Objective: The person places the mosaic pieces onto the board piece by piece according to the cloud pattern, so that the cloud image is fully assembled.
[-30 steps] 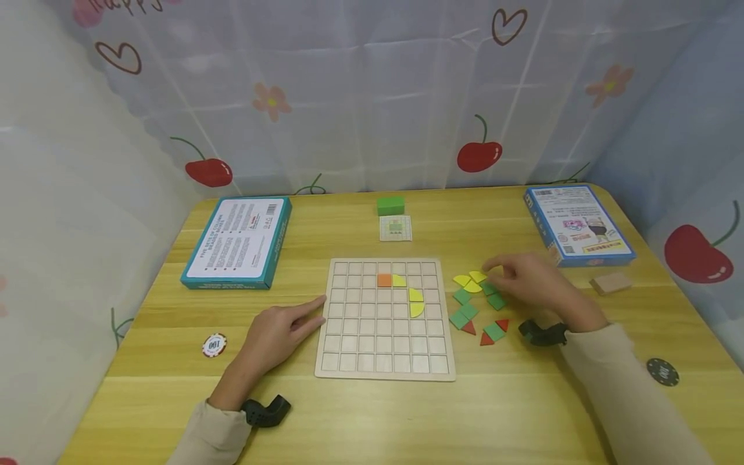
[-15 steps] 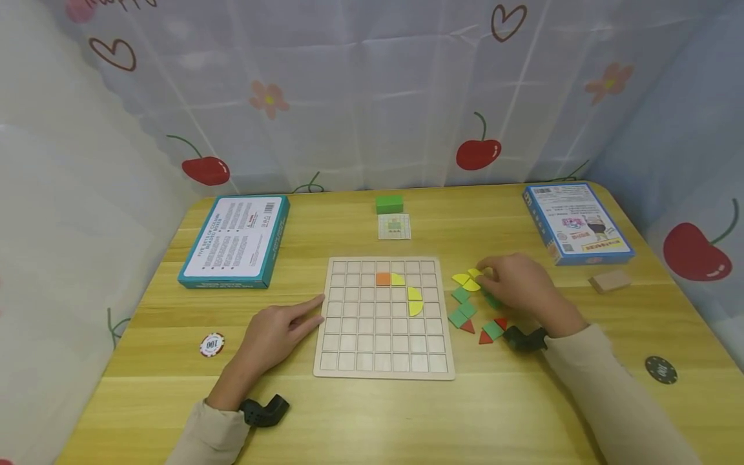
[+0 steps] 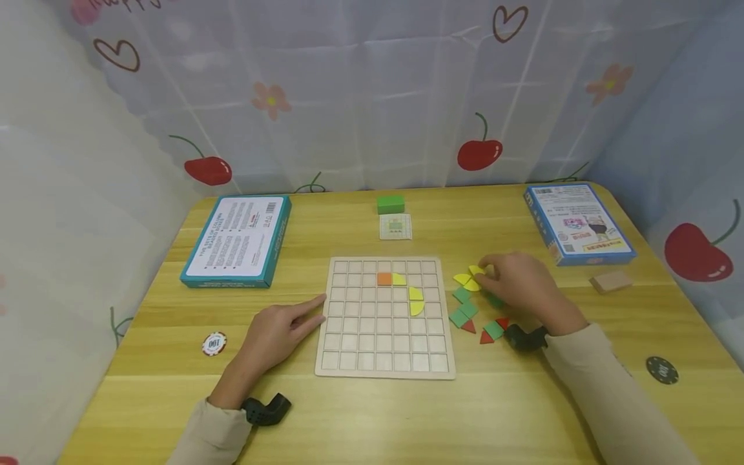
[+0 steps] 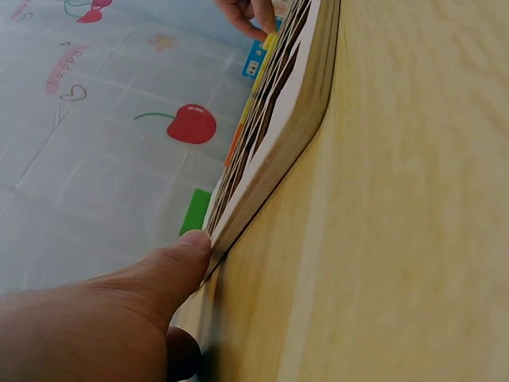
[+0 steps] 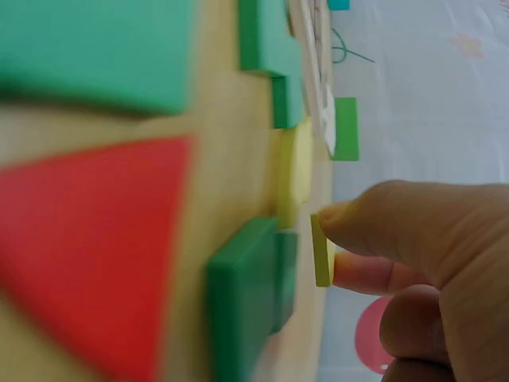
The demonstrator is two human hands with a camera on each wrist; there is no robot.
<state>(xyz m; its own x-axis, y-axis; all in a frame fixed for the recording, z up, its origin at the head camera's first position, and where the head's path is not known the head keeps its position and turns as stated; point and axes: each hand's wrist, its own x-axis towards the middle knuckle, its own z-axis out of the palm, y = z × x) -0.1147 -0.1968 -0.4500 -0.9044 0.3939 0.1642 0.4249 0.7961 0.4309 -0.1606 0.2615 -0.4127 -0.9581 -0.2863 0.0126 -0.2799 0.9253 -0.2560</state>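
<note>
Right hand (image 3: pixel 521 283) pinches yellow piece (image 5: pixel 320 253) at 2 o'clock from grid board (image 3: pixel 367 342); left hand (image 3: pixel 278 332), fingers extended, touches its 9 o'clock edge. Piece looks thin; likely light, stiff, perhaps slippery-faced, best gripped by opposite edges.

soft, even light washes a wooden table (image 3: pixel 383 420), leaving a pale sheen on its near side and a faint shadow beside the right sleeve (image 3: pixel 616 387). pale streaks line the dimmer far curtain (image 3: pixel 360 110); wide-angle stretch slants the side walls, and small print on the left box (image 3: pixel 235 239) is soft. the left wrist view dims the left hand (image 4: pixel 119 314); the right wrist view blurs the nearest red triangle (image 5: pixel 95 239), with the yellow piece (image 5: pixel 320 253) crisper.
</note>
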